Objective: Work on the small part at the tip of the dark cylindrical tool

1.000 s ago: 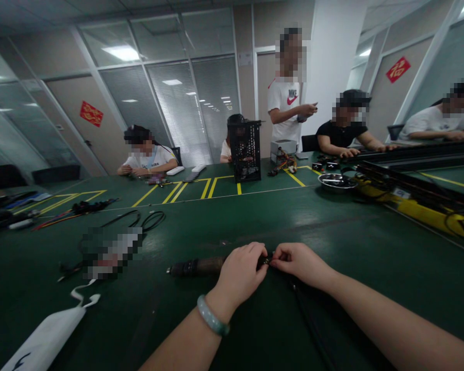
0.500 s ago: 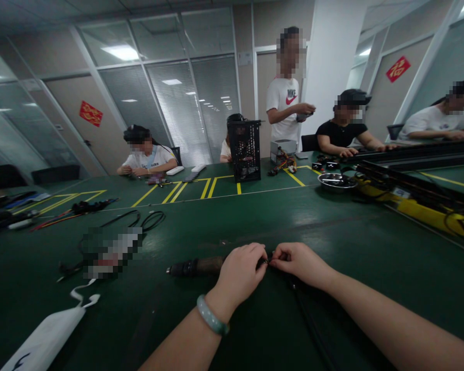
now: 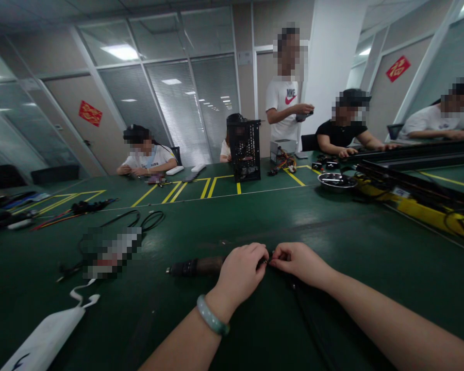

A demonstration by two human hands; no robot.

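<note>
On the green table lies a dark cylindrical electric screwdriver [image 3: 206, 266], its metal tip pointing left. My left hand [image 3: 243, 268], with a pale green bangle on its wrist, is closed over the back end of the tool and hides much of it. My right hand [image 3: 299, 264] is pinched shut just beside the left fingertips. Something small and dark sits between the two sets of fingers, too small to make out. From beneath the right hand a thick black cable [image 3: 305, 314] runs toward the near edge.
Left of me lie a white power strip [image 3: 48, 335] and black cables [image 3: 152, 220]. Across the table stand a black computer case [image 3: 246, 152], a power supply [image 3: 282, 148] and a metal bowl [image 3: 337, 181]. Yellow cable trunking [image 3: 429, 214] lies right. Several people are around the far side.
Both my hands keep practically the same place and grip. The standing person across the table has shifted very slightly.
</note>
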